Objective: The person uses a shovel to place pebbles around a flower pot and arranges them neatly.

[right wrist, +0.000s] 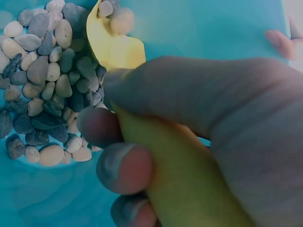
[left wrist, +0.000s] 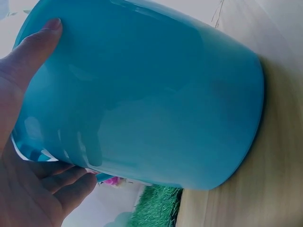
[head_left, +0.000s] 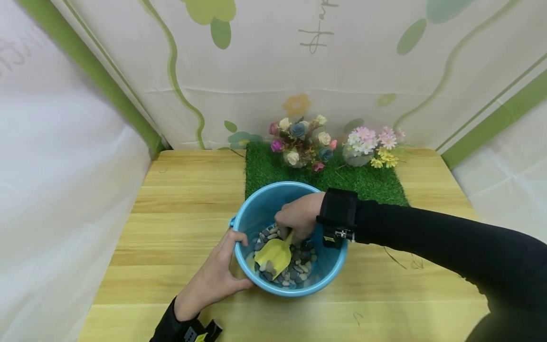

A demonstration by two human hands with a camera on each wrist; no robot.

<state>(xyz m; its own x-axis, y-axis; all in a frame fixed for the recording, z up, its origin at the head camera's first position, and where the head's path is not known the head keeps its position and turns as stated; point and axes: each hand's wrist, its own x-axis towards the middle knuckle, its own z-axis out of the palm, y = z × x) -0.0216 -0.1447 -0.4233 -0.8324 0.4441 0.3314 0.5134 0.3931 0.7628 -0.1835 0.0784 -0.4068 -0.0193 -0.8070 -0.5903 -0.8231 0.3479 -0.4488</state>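
Note:
A blue plastic bucket [head_left: 288,290] stands on the table with a layer of pebbles [right wrist: 40,71] on its bottom. My left hand [head_left: 220,268] holds the bucket at its left side, fingertips over the rim and thumb [left wrist: 40,45] against the outer wall. Inside the bucket, my right hand [head_left: 301,216] grips the handle of a yellow toy shovel [head_left: 275,256], its fingers and thumb wrapped round it. The shovel's blade lies low over the pebbles, toward the bucket's left side, and a few stones [right wrist: 120,20] sit on it.
Behind the bucket lies a green artificial grass mat [head_left: 262,164]. On it stand a vase of mixed roses [head_left: 299,140] and a vase of pink, white and yellow flowers [head_left: 363,147]. A patterned curtain [head_left: 256,71] hangs behind the wooden table [head_left: 171,228].

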